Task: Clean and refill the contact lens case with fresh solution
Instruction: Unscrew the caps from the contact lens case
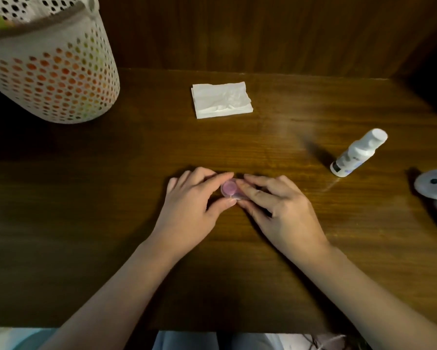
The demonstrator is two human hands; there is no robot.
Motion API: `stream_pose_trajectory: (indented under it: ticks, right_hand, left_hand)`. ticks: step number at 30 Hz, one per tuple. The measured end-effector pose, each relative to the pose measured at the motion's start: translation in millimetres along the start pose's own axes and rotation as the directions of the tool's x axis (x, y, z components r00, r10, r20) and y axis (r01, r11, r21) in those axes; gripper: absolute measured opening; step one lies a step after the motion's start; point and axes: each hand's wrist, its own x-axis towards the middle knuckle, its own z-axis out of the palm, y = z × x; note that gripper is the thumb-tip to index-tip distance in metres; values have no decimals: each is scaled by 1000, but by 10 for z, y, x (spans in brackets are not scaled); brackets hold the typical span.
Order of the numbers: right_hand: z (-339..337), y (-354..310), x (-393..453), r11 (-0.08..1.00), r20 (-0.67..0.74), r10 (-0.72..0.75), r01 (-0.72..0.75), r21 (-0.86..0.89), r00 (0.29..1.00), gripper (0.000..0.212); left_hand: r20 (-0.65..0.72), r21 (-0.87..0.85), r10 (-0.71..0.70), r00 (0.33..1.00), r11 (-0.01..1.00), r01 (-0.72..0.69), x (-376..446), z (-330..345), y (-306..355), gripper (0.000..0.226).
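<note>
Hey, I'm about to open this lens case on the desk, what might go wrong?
The small pink lens case is pinched between the fingertips of both the left hand and right hand, so it may slip and spill. The tissue lies beyond it, away from any spill. The solution bottle could be knocked over by a reaching right hand.

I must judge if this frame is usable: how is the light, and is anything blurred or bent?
Head view: dim warm light, corners dark; the solution bottle casts a shadow toward upper left; the basket bulges from wide-angle distortion; the lens case between the left hand and right hand looks soft.
</note>
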Motion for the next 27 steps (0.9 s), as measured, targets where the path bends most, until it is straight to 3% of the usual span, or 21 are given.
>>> stream_pose_trajectory:
  ticks: [9,13,20,27]
  right_hand:
    - [-17,-87,-45,968,-56,-206,195,-161,977,29]
    - [-70,-188,-78,930,28,-271,270,-251,962,28]
    - [-160,-324,-94,855,211,-254,321,-408,944,39]
    - [-172,-415,-51,680,415,-217,441,-585,884,55]
  left_hand:
    - [-63,-30,28,998,999,-30,-77,18,21,40]
    - [-78,-7,14,997,1000,-14,-207,6,85,35]
    - [-59,-14,-26,998,1000,25,-263,-10,147,31]
    - [-48,3,-31,998,1000,31,-205,25,113,37]
